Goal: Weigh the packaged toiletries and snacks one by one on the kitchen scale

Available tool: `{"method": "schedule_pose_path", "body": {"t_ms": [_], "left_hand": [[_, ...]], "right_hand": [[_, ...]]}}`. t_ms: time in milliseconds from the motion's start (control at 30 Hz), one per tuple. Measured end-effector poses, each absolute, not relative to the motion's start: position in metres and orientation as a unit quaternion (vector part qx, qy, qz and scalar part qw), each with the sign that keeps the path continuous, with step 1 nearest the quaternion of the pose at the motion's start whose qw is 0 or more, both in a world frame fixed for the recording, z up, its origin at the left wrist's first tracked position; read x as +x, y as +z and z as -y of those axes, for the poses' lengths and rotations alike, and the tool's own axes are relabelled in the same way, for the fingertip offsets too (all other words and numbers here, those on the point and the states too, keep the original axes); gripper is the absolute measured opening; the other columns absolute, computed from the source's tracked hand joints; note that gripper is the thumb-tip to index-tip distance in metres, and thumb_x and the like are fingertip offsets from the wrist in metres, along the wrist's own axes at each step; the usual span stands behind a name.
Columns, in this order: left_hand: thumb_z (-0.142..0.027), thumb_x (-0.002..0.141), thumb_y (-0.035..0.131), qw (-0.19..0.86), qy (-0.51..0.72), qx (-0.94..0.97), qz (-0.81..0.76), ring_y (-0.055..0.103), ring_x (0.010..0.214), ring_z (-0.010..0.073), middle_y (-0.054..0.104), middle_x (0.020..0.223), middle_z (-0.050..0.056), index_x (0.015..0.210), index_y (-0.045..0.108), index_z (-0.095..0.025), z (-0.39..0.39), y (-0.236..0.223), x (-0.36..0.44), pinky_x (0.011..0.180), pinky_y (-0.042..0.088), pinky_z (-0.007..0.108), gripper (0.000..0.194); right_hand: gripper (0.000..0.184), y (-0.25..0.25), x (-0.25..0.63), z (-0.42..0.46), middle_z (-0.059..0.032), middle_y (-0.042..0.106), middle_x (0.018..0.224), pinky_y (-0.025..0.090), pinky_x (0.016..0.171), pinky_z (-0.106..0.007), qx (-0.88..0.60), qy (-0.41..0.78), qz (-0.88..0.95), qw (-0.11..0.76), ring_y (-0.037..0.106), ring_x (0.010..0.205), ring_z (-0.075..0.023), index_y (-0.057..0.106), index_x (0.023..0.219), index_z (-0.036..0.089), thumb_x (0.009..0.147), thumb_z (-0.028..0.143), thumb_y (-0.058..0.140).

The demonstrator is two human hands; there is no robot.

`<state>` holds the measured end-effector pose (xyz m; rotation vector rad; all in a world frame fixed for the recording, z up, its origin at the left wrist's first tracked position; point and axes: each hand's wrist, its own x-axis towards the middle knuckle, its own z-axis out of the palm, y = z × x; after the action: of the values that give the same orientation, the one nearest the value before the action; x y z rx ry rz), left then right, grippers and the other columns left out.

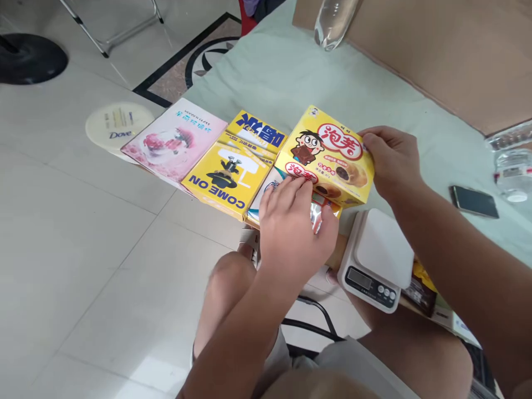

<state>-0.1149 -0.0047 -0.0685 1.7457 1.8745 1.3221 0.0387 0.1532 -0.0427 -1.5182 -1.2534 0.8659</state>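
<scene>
My right hand is closed on the right end of a yellow cream puff snack box, which sits tilted beside the other packs. My left hand lies over a white and teal pack just in front of it. Its fingers stretch toward the snack box's near side, with the thumb apart. A shiny foil-like patch shows by that thumb; what it belongs to is partly hidden. To the left lie a yellow "COME ON" box and a pink box.
A white digital scale stands at the table's near edge. Rightward lie a phone and a clear plastic jar. Farther back are a clear bottle and cardboard. A round Dove item is beyond the pink box.
</scene>
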Motion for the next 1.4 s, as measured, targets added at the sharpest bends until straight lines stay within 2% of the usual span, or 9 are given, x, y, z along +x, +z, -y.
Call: {"method": "schedule_pose_path", "body": {"t_ms": [300, 400, 467, 567, 733, 867, 967, 1067, 1400], "left_hand": [[-0.033, 0.097, 0.054, 0.128, 0.435, 0.591, -0.667, 0.069, 0.131, 0.0296, 0.075, 0.136, 0.014, 0.13, 0.073, -0.009, 0.004, -0.065, -0.109, 0.125, 0.043, 0.045, 0.044], [-0.033, 0.098, 0.054, 0.143, 0.431, 0.591, -0.667, 0.068, 0.134, 0.0291, 0.075, 0.139, 0.013, 0.131, 0.071, -0.012, 0.004, -0.065, -0.11, 0.126, 0.043, 0.045, 0.043], [-0.032, 0.097, 0.054, 0.148, 0.438, 0.593, -0.66, 0.067, 0.134, 0.0298, 0.074, 0.14, 0.014, 0.129, 0.071, -0.013, 0.004, -0.067, -0.11, 0.126, 0.044, 0.047, 0.04], [-0.028, 0.093, 0.057, 0.139, 0.45, 0.598, -0.649, 0.068, 0.134, 0.0315, 0.074, 0.141, 0.015, 0.121, 0.071, -0.016, 0.003, -0.071, -0.111, 0.123, 0.046, 0.05, 0.034], [-0.029, 0.09, 0.063, 0.102, 0.463, 0.595, -0.648, 0.071, 0.127, 0.0342, 0.075, 0.139, 0.012, 0.106, 0.07, -0.023, -0.001, -0.076, -0.112, 0.116, 0.052, 0.056, 0.019], [-0.022, 0.098, 0.055, 0.048, 0.574, 0.606, -0.548, 0.073, 0.117, 0.026, 0.077, 0.115, 0.008, 0.103, 0.067, -0.026, 0.004, -0.066, -0.102, 0.109, 0.056, 0.047, 0.014], [-0.016, 0.097, 0.052, 0.025, 0.626, 0.649, -0.432, 0.074, 0.104, 0.0248, 0.073, 0.095, 0.006, 0.099, 0.064, -0.027, 0.018, -0.058, -0.072, 0.098, 0.06, 0.046, 0.017], [-0.013, 0.091, 0.054, 0.044, 0.595, 0.718, -0.36, 0.075, 0.098, 0.0255, 0.071, 0.089, 0.006, 0.099, 0.063, -0.026, 0.039, -0.058, -0.027, 0.091, 0.063, 0.045, 0.017], [-0.015, 0.092, 0.055, 0.211, 0.427, 0.824, -0.308, 0.075, 0.103, 0.0215, 0.076, 0.102, 0.009, 0.101, 0.062, -0.022, 0.081, -0.067, 0.14, 0.093, 0.063, 0.035, 0.013]], "right_hand": [[0.027, -0.049, 0.033, -0.163, 0.0025, 0.062, 0.055, 0.041, 0.059, -0.029, -0.629, 0.298, 0.514, 0.501, 0.055, 0.053, -0.0091, 0.071, 0.067, 0.015, 0.087, 0.005, 0.056], [0.033, -0.042, 0.041, -0.151, -0.0012, 0.075, 0.078, 0.05, 0.078, -0.03, -0.612, 0.283, 0.507, 0.537, 0.071, 0.078, -0.0112, 0.074, 0.073, 0.018, 0.092, 0.009, 0.048], [0.039, -0.036, 0.051, -0.129, -0.0009, 0.079, 0.087, 0.05, 0.09, -0.032, -0.609, 0.265, 0.466, 0.585, 0.075, 0.091, -0.0118, 0.073, 0.073, 0.021, 0.091, 0.01, 0.041], [0.039, -0.033, 0.07, -0.077, -0.0016, 0.078, 0.08, 0.051, 0.093, -0.039, -0.568, 0.232, 0.405, 0.678, 0.077, 0.089, -0.0158, 0.072, 0.067, 0.025, 0.085, 0.012, 0.04], [0.026, -0.046, 0.107, 0.005, -0.0083, 0.077, 0.083, 0.052, 0.094, -0.048, -0.558, 0.203, 0.37, 0.715, 0.075, 0.089, -0.0232, 0.074, 0.066, 0.025, 0.075, 0.031, 0.051], [0.023, -0.048, 0.152, 0.032, -0.0085, 0.065, 0.068, 0.053, 0.079, -0.047, -0.519, 0.126, 0.382, 0.754, 0.068, 0.072, -0.0231, 0.069, 0.062, 0.024, 0.073, 0.039, 0.054], [0.033, -0.049, 0.196, 0.047, -0.0008, 0.041, 0.05, 0.042, 0.056, -0.04, -0.493, 0.025, 0.41, 0.767, 0.049, 0.05, -0.0176, 0.055, 0.053, 0.025, 0.076, 0.049, 0.055], [0.038, -0.058, 0.238, 0.065, 0.0019, 0.028, 0.046, 0.031, 0.05, -0.034, -0.501, -0.038, 0.387, 0.774, 0.035, 0.044, -0.0131, 0.041, 0.049, 0.025, 0.079, 0.046, 0.05], [0.036, -0.074, 0.33, 0.104, 0.0001, 0.041, 0.045, 0.028, 0.055, -0.032, -0.586, -0.089, 0.311, 0.743, 0.041, 0.047, -0.0107, 0.047, 0.048, 0.021, 0.084, 0.022, 0.046]]}}
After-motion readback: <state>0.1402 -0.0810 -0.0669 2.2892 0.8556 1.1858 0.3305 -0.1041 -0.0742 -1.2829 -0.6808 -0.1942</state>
